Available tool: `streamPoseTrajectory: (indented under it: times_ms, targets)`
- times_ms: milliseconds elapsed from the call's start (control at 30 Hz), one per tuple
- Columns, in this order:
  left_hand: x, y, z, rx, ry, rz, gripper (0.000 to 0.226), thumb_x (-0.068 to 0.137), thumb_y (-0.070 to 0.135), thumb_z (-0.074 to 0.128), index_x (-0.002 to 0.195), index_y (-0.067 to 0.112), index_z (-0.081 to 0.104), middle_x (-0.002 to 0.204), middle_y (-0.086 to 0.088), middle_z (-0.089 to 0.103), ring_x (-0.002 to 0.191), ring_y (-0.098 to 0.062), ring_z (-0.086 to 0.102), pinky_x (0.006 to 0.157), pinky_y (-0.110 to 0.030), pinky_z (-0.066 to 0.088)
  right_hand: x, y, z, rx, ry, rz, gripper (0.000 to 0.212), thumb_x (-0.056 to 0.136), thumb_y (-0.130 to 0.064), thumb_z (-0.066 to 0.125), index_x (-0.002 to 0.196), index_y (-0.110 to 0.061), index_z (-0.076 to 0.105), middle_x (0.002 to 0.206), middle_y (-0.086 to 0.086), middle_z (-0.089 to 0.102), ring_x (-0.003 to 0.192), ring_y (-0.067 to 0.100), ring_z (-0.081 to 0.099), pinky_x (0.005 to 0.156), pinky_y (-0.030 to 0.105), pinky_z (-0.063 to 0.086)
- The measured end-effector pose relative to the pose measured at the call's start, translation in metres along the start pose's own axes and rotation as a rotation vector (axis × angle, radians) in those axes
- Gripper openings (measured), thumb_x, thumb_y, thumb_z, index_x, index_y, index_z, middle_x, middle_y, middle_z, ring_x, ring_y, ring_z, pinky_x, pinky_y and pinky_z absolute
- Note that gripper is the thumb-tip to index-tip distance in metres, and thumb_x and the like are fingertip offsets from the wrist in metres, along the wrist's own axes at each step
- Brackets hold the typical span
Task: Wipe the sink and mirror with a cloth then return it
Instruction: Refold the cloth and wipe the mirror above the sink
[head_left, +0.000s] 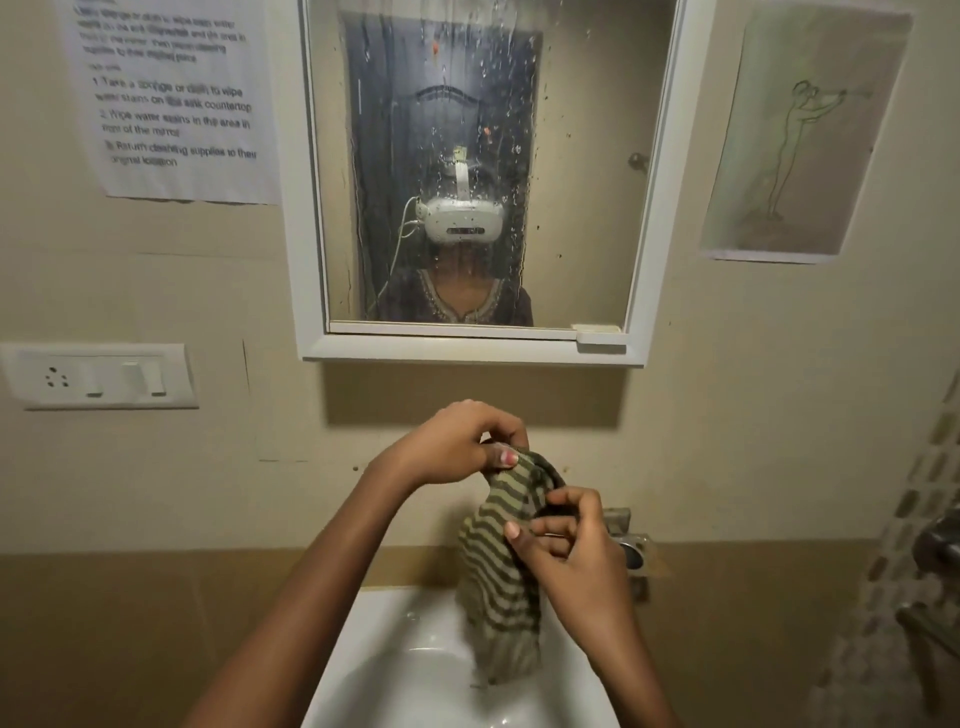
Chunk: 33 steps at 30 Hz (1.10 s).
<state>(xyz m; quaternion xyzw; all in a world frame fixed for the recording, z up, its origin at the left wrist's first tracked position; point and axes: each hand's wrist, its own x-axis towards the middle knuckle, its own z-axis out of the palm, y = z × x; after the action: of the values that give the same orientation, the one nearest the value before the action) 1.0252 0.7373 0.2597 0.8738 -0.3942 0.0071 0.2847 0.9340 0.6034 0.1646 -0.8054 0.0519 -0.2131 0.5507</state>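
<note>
While water drops and streaks cover the mirror (571, 130) in its white frame, a person holds a striped green cloth (498, 566) below it, directly above the white sink (395, 660). The left hand (457, 441) pinches the cloth's top edge between thumb and fingers, its grip closed on the fabric below the mirror's lower rail. The right hand (576, 561), lower and farther below the mirror, grasps the cloth's side in the same clenched way. The cloth hangs down between both hands, its lower end dangling over the sink basin. A metal tap (631, 551) juts from the wall just behind the right hand. A printed instruction sheet (171, 98) hangs left of the mirror, with a switch plate (98, 376) beneath it; a drawing (800, 135) hangs to the mirror's right.
</note>
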Motion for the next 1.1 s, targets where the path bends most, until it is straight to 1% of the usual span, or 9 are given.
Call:
streamPoseTrajectory:
  times_ms: [100, 267, 400, 533, 633, 733, 833, 900, 1100]
  targets:
    - [-0.003, -0.004, -0.003, -0.086, -0.035, 0.002, 0.02, 0.09, 0.006, 0.056, 0.077, 0.02, 0.065, 0.085, -0.011, 0.069, 0.079, -0.016, 0.063, 0.083, -0.041, 0.054, 0.003, 0.007, 0.0, 0.015, 0.008, 0.021, 0.042, 0.068, -0.03, 0.08, 0.094, -0.027, 0.048, 0.08, 0.0, 0.067, 0.076, 0.014, 0.067, 0.074, 0.035, 0.057]
    - [-0.006, -0.013, -0.001, -0.164, 0.037, -0.029, 0.029, 0.091, 0.009, 0.055, 0.071, 0.028, 0.065, 0.086, -0.013, 0.07, 0.082, -0.021, 0.064, 0.086, -0.048, 0.053, 0.001, 0.013, 0.005, 0.03, -0.045, 0.017, 0.042, 0.069, -0.027, 0.08, 0.1, -0.023, 0.052, 0.074, -0.002, 0.066, 0.068, 0.008, 0.066, 0.07, 0.029, 0.055]
    - [-0.01, -0.018, -0.004, -0.11, 0.051, -0.064, 0.03, 0.091, 0.013, 0.054, 0.07, 0.031, 0.064, 0.077, 0.001, 0.067, 0.079, -0.021, 0.064, 0.085, -0.054, 0.052, 0.007, 0.015, -0.004, -0.025, -0.015, -0.072, 0.043, 0.07, -0.019, 0.079, 0.1, -0.027, 0.049, 0.057, -0.003, 0.062, 0.054, 0.002, 0.06, 0.06, 0.026, 0.05]
    - [-0.014, -0.013, -0.009, 0.052, 0.023, -0.103, 0.04, 0.09, 0.018, 0.056, 0.062, 0.046, 0.059, 0.068, 0.025, 0.064, 0.077, -0.006, 0.059, 0.094, -0.056, 0.044, 0.014, 0.011, -0.016, -0.197, -0.015, -0.159, 0.056, 0.073, -0.032, 0.076, 0.116, -0.039, 0.041, 0.059, -0.004, 0.063, 0.057, 0.003, 0.06, 0.054, 0.009, 0.042]
    - [-0.016, -0.006, -0.009, 0.113, 0.009, -0.114, 0.032, 0.089, 0.017, 0.057, 0.067, 0.038, 0.063, 0.078, 0.011, 0.07, 0.082, -0.013, 0.064, 0.094, -0.05, 0.046, 0.026, 0.011, -0.017, -0.269, 0.063, -0.206, 0.023, 0.076, -0.028, 0.075, 0.095, -0.034, 0.062, 0.051, -0.005, 0.056, 0.05, 0.005, 0.054, 0.048, 0.009, 0.038]
    - [-0.018, -0.005, -0.005, 0.075, 0.005, -0.114, 0.015, 0.089, 0.011, 0.058, 0.082, 0.016, 0.07, 0.09, -0.008, 0.072, 0.084, -0.021, 0.068, 0.084, -0.043, 0.054, 0.036, 0.015, -0.014, -0.309, 0.022, -0.22, 0.026, 0.073, -0.029, 0.076, 0.091, -0.039, 0.06, 0.053, -0.004, 0.061, 0.054, 0.003, 0.056, 0.054, 0.009, 0.039]
    - [-0.018, -0.01, -0.003, 0.077, 0.029, -0.122, 0.013, 0.087, 0.011, 0.06, 0.084, 0.016, 0.072, 0.091, -0.006, 0.072, 0.082, -0.018, 0.068, 0.081, -0.04, 0.056, 0.039, 0.02, -0.006, -0.377, -0.07, -0.166, 0.018, 0.072, -0.033, 0.076, 0.088, -0.033, 0.068, 0.058, -0.004, 0.065, 0.06, 0.008, 0.061, 0.055, 0.017, 0.044]
    - [-0.017, -0.018, -0.003, 0.101, 0.059, -0.163, 0.012, 0.086, 0.014, 0.062, 0.082, 0.02, 0.072, 0.088, -0.003, 0.073, 0.08, -0.015, 0.069, 0.079, -0.04, 0.056, 0.039, 0.025, -0.006, -0.401, 0.0, -0.151, 0.011, 0.072, -0.033, 0.075, 0.079, -0.025, 0.072, 0.062, -0.004, 0.067, 0.061, 0.014, 0.062, 0.055, 0.028, 0.046]
    - [-0.007, -0.054, 0.042, 0.156, 0.051, -0.331, 0.01, 0.073, 0.022, 0.077, 0.081, 0.026, 0.076, 0.085, 0.004, 0.073, 0.084, -0.015, 0.063, 0.079, -0.037, 0.055, 0.052, 0.041, -0.041, -0.611, 0.005, -0.089, 0.008, 0.07, -0.032, 0.077, 0.075, -0.026, 0.074, 0.07, -0.005, 0.07, 0.071, 0.014, 0.063, 0.06, 0.024, 0.043]
